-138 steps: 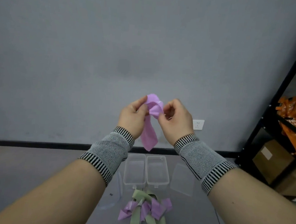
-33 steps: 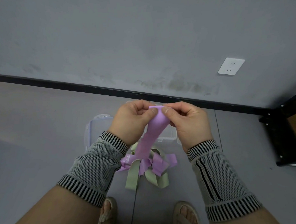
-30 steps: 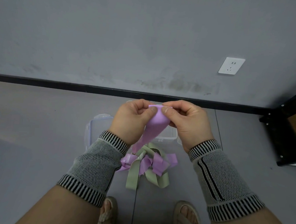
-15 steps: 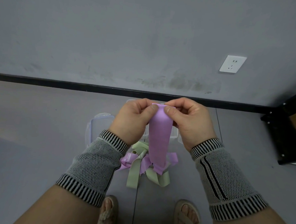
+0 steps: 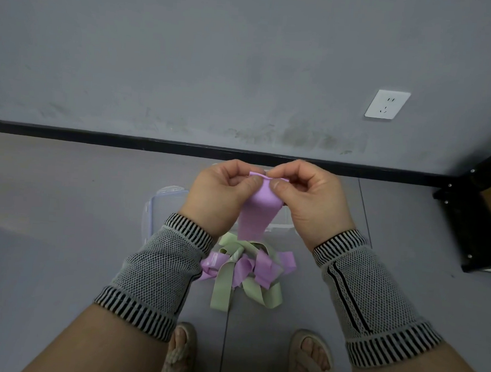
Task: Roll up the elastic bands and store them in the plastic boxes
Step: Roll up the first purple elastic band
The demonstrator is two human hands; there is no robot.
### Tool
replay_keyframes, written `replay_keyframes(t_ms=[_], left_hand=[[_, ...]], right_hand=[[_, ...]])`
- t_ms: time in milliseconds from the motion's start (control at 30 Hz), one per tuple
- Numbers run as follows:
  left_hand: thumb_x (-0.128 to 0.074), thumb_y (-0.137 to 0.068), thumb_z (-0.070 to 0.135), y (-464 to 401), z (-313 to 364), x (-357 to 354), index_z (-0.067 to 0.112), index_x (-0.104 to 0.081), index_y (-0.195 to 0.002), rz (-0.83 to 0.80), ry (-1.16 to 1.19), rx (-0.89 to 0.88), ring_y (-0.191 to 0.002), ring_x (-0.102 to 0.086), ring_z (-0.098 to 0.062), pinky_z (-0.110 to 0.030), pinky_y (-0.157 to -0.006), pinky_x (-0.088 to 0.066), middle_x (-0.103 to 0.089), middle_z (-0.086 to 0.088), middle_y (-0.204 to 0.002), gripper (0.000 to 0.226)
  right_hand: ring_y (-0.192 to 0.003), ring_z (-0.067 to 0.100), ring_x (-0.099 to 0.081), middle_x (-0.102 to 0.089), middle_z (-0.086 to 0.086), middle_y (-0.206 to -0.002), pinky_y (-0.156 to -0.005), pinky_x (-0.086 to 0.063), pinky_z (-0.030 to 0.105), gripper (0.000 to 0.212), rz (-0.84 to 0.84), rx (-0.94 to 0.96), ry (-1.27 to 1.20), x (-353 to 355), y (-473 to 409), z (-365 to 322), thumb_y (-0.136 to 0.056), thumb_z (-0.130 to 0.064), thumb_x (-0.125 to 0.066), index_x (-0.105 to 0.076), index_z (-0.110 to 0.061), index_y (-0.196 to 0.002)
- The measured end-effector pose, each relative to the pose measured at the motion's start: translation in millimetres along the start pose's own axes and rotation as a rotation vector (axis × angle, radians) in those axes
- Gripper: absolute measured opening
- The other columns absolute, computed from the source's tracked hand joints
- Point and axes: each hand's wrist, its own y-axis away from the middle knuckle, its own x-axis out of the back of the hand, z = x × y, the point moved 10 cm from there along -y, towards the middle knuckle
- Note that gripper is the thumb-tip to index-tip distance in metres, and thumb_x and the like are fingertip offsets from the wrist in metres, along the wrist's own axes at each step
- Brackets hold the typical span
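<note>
A purple elastic band [image 5: 256, 215] hangs in front of me, held by its top edge. My left hand [image 5: 219, 197] and my right hand [image 5: 309, 199] both pinch that edge between thumb and fingers, close together. The band's tail drops down to a heap of purple and green bands [image 5: 248, 269] on the floor. Behind my hands stand clear plastic boxes [image 5: 279, 226], mostly hidden. A clear lid [image 5: 158, 209] lies to their left.
My two sandalled feet [image 5: 181, 351] stand just below the heap. A black shelf frame [image 5: 477, 226] stands at the right, against the grey wall with a white socket [image 5: 387, 104]. Grey floor stretches to the left.
The view dropped from the wall to the floor. In the last second the hanging purple tail swung and flattened, while both hands kept pinching its top edge.
</note>
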Motion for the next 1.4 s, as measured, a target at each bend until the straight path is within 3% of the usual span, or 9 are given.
replay_keyframes(t_ms=[233, 433, 567, 633, 733, 1033, 1133, 1267, 1400], left_hand=[[-0.055, -0.086, 0.001, 0.6, -7.6, -0.3, 0.007, -0.07, -0.075, -0.017, 0.138, 0.121, -0.079, -0.061, -0.027, -0.036, -0.076, -0.05, -0.067, -0.019, -0.083, 0.019], [-0.064, -0.085, 0.01, -0.2, -8.8, 4.7, 0.013, -0.07, -0.072, 0.0, 0.032, 0.095, -0.074, -0.06, -0.022, -0.039, -0.076, -0.051, -0.068, -0.011, -0.075, 0.015], [-0.064, -0.085, 0.008, 0.0, -7.9, 6.3, 0.013, -0.069, -0.076, 0.023, 0.016, 0.074, -0.073, -0.063, -0.017, -0.038, -0.078, -0.052, -0.07, -0.006, -0.075, 0.012], [-0.064, -0.085, 0.007, 0.0, -4.3, 7.8, 0.013, -0.068, -0.077, 0.043, 0.026, 0.052, -0.072, -0.062, -0.016, -0.037, -0.078, -0.051, -0.069, -0.005, -0.073, 0.011], [-0.064, -0.085, 0.007, 0.7, 2.2, 8.9, 0.011, -0.067, -0.079, 0.06, 0.029, 0.01, -0.074, -0.062, -0.016, -0.04, -0.082, -0.052, -0.069, -0.006, -0.075, 0.008], [-0.063, -0.086, 0.005, 4.3, 11.5, 4.8, 0.013, -0.065, -0.079, 0.038, -0.021, -0.045, -0.074, -0.064, -0.014, -0.033, -0.08, -0.053, -0.07, -0.004, -0.074, 0.011], [-0.063, -0.085, 0.003, 4.0, 8.6, 3.9, 0.013, -0.066, -0.079, 0.032, -0.007, -0.013, -0.075, -0.064, -0.016, -0.034, -0.081, -0.053, -0.069, -0.007, -0.075, 0.012], [-0.064, -0.083, -0.001, 3.5, 3.1, 4.0, 0.014, -0.067, -0.073, 0.024, 0.053, 0.047, -0.075, -0.059, -0.021, -0.036, -0.076, -0.048, -0.065, -0.013, -0.075, 0.018], [-0.063, -0.065, 0.008, 6.6, 2.1, 0.5, 0.021, -0.07, -0.06, -0.002, 0.097, 0.099, -0.076, -0.051, -0.025, -0.037, -0.071, -0.042, -0.06, -0.019, -0.079, 0.015]], right_hand=[[-0.072, 0.023, -0.059, -0.065, 0.01, -0.083, -0.064, -0.048, 0.029, 0.034, -0.001, 0.12, 0.175, -1.5, 1.8, -9.1, -0.081, 0.002, -0.063, -0.066, -0.03, -0.071], [-0.061, 0.004, -0.051, -0.061, -0.001, -0.075, -0.058, -0.043, 0.014, 0.035, -0.001, 0.125, 0.217, -2.4, 2.4, -8.9, -0.079, 0.0, -0.066, -0.066, -0.033, -0.07], [-0.07, 0.01, -0.06, -0.068, 0.007, -0.082, -0.066, -0.05, 0.019, 0.031, 0.002, 0.083, 0.139, -0.3, 1.9, -4.9, -0.081, 0.002, -0.065, -0.07, -0.027, -0.074], [-0.076, 0.012, -0.065, -0.07, 0.002, -0.081, -0.075, -0.055, 0.027, 0.029, 0.003, 0.033, 0.028, 1.1, 1.4, -1.4, -0.083, 0.003, -0.062, -0.071, -0.024, -0.078], [-0.075, 0.013, -0.065, -0.07, 0.0, -0.078, -0.075, -0.058, 0.037, 0.017, 0.018, -0.013, -0.069, 4.6, 1.3, 0.7, -0.086, -0.004, -0.064, -0.071, -0.019, -0.083], [-0.068, 0.017, -0.065, -0.071, 0.007, -0.073, -0.068, -0.058, 0.039, 0.01, 0.0, -0.057, 0.016, 4.2, 0.1, 5.7, -0.084, -0.011, -0.069, -0.071, -0.016, -0.076], [-0.065, 0.018, -0.065, -0.071, 0.01, -0.072, -0.064, -0.058, 0.037, 0.012, -0.01, -0.117, -0.052, 3.5, 1.2, 10.0, -0.084, -0.007, -0.068, -0.07, -0.012, -0.074], [-0.068, 0.02, -0.064, -0.069, 0.008, -0.069, -0.073, -0.057, 0.042, 0.019, -0.037, -0.21, -0.194, -1.9, 1.0, 19.9, -0.084, 0.001, -0.065, -0.068, -0.012, -0.07], [-0.071, 0.022, -0.061, -0.066, 0.006, -0.069, -0.075, -0.053, 0.041, 0.025, -0.082, -0.266, -0.32, -7.6, 0.8, 25.1, -0.083, 0.008, -0.061, -0.066, -0.011, -0.067]])
